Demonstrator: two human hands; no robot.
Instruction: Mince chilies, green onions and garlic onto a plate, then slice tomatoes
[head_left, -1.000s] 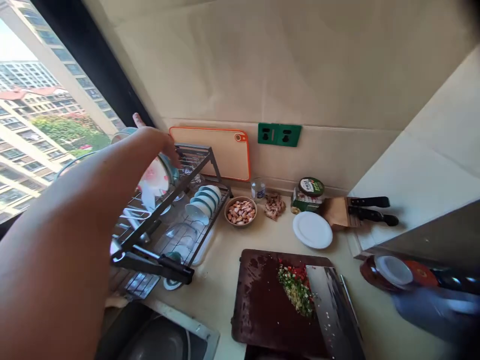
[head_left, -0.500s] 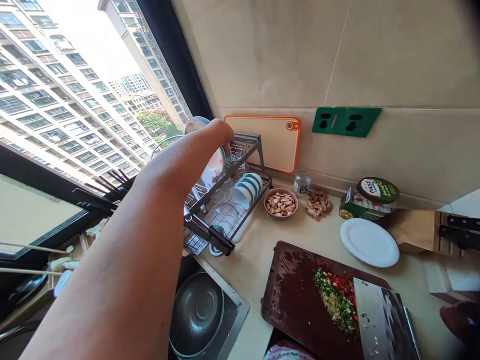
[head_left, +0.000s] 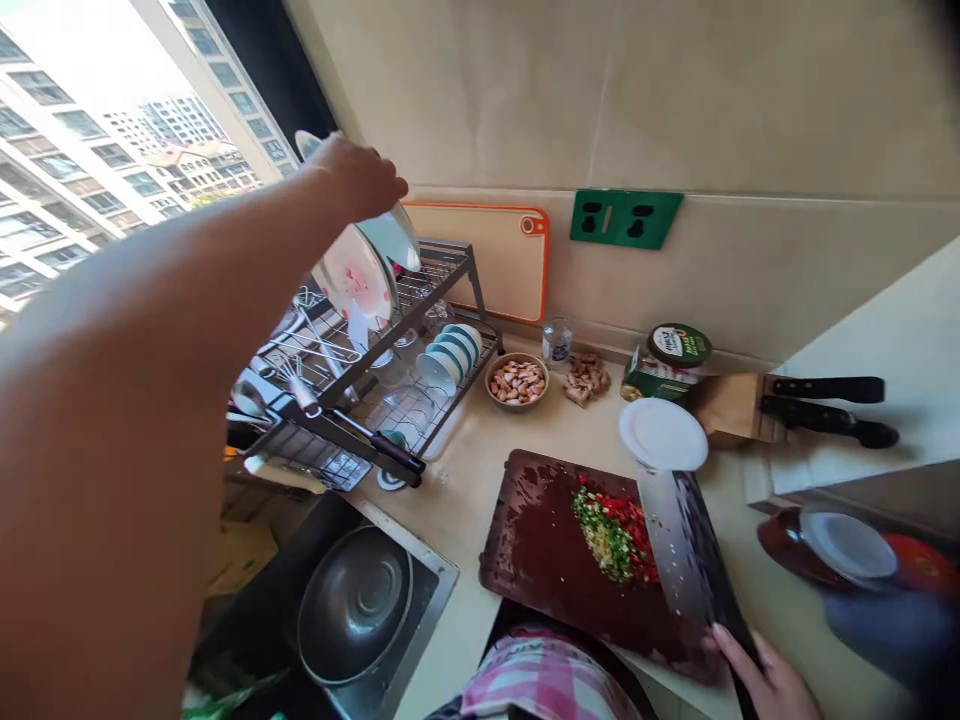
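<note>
My left hand (head_left: 366, 182) reaches over the dish rack, its fingers closed on a pale blue plate (head_left: 397, 238) tilted on edge above the top shelf; my arm hides part of it. Just below stands a plate with a pink floral print (head_left: 354, 275). At the lower right, my right hand (head_left: 772, 680) is wrapped around the handle end of a cleaver (head_left: 679, 545). Its broad blade lies on a dark brown cutting board (head_left: 532, 550), against a pile of chopped red and green chilli with pale bits (head_left: 615, 535).
Small bowls (head_left: 452, 355) and glasses fill the lower shelf of the dish rack (head_left: 472, 275). On the counter are a bowl of garlic cloves (head_left: 517, 382), a jar (head_left: 557, 342), ginger (head_left: 586, 378), a white plate (head_left: 664, 433) and a knife block (head_left: 731, 408). A wok (head_left: 356, 605) sits at lower left.
My left hand has risen above the rack with the pale blue plate. My right hand has come into view on the cleaver, and the camera view has turned right.
</note>
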